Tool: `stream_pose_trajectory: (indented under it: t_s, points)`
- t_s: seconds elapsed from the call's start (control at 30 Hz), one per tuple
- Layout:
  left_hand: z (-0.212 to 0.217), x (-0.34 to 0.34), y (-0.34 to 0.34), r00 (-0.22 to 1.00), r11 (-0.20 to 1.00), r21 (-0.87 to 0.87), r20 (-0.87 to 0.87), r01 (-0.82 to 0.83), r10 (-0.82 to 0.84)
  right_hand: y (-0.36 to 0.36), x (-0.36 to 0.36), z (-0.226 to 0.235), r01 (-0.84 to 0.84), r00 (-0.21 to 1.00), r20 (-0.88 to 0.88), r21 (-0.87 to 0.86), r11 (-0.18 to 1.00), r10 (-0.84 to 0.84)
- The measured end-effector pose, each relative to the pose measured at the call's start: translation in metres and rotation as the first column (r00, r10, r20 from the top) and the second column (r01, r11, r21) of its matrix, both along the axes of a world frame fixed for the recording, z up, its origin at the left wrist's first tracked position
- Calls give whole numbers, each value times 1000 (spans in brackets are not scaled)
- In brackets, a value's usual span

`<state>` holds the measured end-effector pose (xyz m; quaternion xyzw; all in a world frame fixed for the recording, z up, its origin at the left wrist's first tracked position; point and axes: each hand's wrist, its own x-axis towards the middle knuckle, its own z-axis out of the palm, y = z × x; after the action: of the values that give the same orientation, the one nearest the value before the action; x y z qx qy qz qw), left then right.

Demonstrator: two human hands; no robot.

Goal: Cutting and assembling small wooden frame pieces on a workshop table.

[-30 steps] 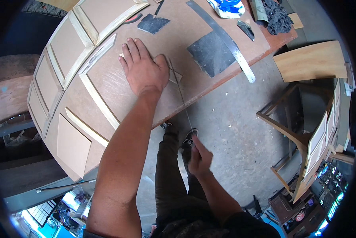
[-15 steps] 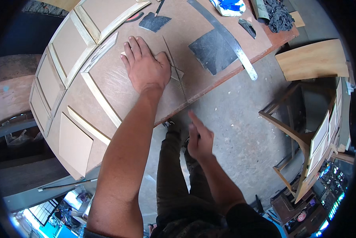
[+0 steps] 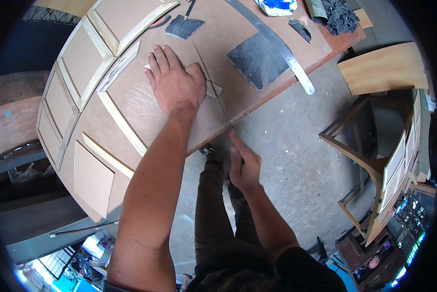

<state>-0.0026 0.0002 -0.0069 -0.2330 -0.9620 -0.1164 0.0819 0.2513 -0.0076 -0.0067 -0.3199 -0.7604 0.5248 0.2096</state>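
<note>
My left hand (image 3: 177,92) lies flat on the workbench (image 3: 131,97), fingers stretched out, pressing on a narrow strip of wood (image 3: 211,89). Most of that strip is hidden beneath the palm; its ends peek out on either side. Just right of the hand runs a thin dark line, apparently a handsaw (image 3: 222,108) seen edge-on, crossing the strip's right end. Beyond the front edge of the bench, my right hand (image 3: 246,165) is closed, with the index finger pointing along the blade. The handle is hidden inside my fist.
A framed panel (image 3: 84,63) and loose wood strips (image 3: 123,121) lie on the left of the bench. A metal ruler (image 3: 281,48) crosses a dark sheet (image 3: 255,61). A cut board (image 3: 94,180) is at the near left. Wooden frames (image 3: 354,155) stand on the right.
My right hand has shifted slightly forward, toward the bench edge, along the line of the blade. My left hand stays pressed on the strip. The whole view has moved a little.
</note>
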Motion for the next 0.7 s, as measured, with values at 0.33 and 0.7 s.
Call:
stream_pose_trajectory:
  t_s: [0.33, 0.7]
  points:
    - [7, 0, 1, 999, 999, -33, 49, -12, 14, -16, 26, 2, 32, 998, -51, 51, 998, -29]
    - [9, 0, -2, 997, 999, -27, 78, -18, 20, -24, 29, 2, 20, 1000, -4, -31, 999, -20]
